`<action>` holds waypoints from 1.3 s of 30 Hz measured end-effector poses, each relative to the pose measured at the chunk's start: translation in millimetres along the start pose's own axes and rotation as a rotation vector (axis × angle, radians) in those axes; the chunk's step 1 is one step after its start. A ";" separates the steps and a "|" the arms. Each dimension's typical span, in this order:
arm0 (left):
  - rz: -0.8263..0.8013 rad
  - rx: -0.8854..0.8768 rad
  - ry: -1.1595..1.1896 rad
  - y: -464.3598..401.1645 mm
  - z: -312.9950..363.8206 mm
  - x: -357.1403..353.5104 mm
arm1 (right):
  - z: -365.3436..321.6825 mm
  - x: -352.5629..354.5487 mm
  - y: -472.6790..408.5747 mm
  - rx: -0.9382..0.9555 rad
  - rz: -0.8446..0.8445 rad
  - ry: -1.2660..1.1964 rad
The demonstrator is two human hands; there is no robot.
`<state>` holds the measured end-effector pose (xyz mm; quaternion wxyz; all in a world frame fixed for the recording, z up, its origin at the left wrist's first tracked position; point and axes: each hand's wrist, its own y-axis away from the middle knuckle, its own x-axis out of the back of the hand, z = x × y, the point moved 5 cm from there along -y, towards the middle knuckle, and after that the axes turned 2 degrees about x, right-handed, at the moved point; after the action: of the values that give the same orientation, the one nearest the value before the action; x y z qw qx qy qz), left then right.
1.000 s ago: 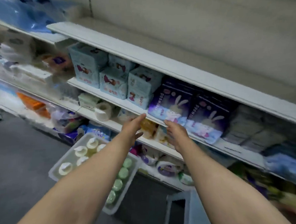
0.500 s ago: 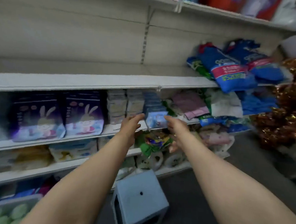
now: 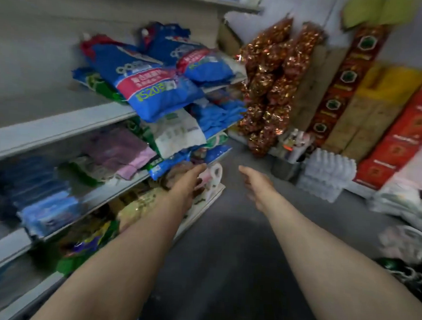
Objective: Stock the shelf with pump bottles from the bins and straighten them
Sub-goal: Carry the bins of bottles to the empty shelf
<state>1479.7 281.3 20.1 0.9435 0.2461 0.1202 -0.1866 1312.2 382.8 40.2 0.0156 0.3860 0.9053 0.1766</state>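
Both arms reach out in front, and both hands hold nothing. The left hand (image 3: 191, 181) has loose, straight fingers, out near the end of the shelf (image 3: 60, 125). The right hand (image 3: 255, 184) hangs over the gray floor (image 3: 225, 246), fingers loose too. I think the hands are free so they can pick up the next thing.

No pump bottles and no bins show here, so I cannot tell where they are.

The shelf is full of soft packs. Blue bags (image 3: 155, 88) lie in a heap on a higher shelf board, some sticking out over the edge. Purple and pink packs (image 3: 122, 152) lie flat below them. Shiny red-gold bags (image 3: 270, 89) stand in a tall stack by the wall. A gray box (image 3: 286, 168) on the floor holds small things, too blurry to name. Beside it is a wrapped pack of white bottles (image 3: 326, 173).
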 end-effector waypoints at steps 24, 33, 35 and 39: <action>-0.335 0.211 -0.242 -398.4 -24.6 -443.2 | -62.9 265.5 -419.6 -0.189 0.417 -0.160; -0.284 0.206 -0.252 -534.3 -22.6 -609.2 | -105.0 368.7 -621.5 -0.160 0.351 -0.211; -0.281 0.207 -0.274 -561.7 -19.2 -640.4 | -116.9 387.9 -659.9 -0.168 0.356 -0.216; -0.255 0.211 -0.301 -621.2 -12.5 -690.7 | -134.3 412.7 -737.2 -0.204 0.357 -0.175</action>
<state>599.9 -12.6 -30.9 0.8886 0.2955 -0.0118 -0.3506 489.4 160.7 -33.9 0.1016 0.5503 0.7953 0.2332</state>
